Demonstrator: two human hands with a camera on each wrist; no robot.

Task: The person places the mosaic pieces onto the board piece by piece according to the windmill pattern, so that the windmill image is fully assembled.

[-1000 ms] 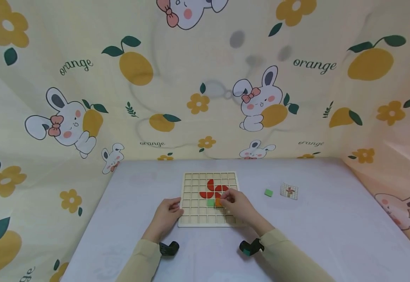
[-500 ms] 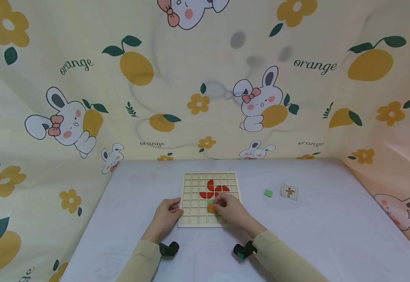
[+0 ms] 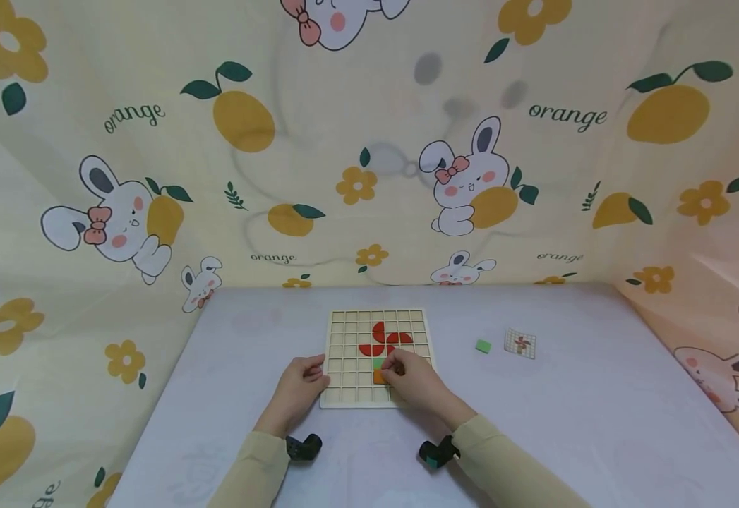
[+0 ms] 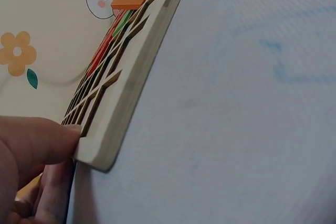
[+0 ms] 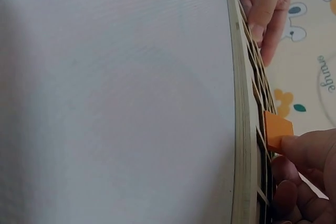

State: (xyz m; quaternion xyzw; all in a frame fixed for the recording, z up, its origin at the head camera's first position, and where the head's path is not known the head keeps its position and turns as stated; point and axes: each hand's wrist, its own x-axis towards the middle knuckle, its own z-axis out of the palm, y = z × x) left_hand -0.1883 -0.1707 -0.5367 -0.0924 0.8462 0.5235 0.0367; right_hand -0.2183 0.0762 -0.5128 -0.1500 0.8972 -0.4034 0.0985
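Note:
A wooden grid board lies flat, with red fan-shaped pieces and a green square tile set in its cells. My left hand holds the board's left edge, its thumb on the frame in the left wrist view. My right hand pinches an orange square tile by one side, over the cells just in front of the green tile. In the right wrist view the tile is tilted, one edge at the grid. The right hand hides part of the board and one red piece.
Right of the board lie a loose green tile and a small picture card printed with a pinwheel on a grid. A patterned cloth hangs behind the white table.
My right hand has carried the orange tile left and nearer to me, from beside the green tile to in front of it. The left hand has stayed on the board's edge.

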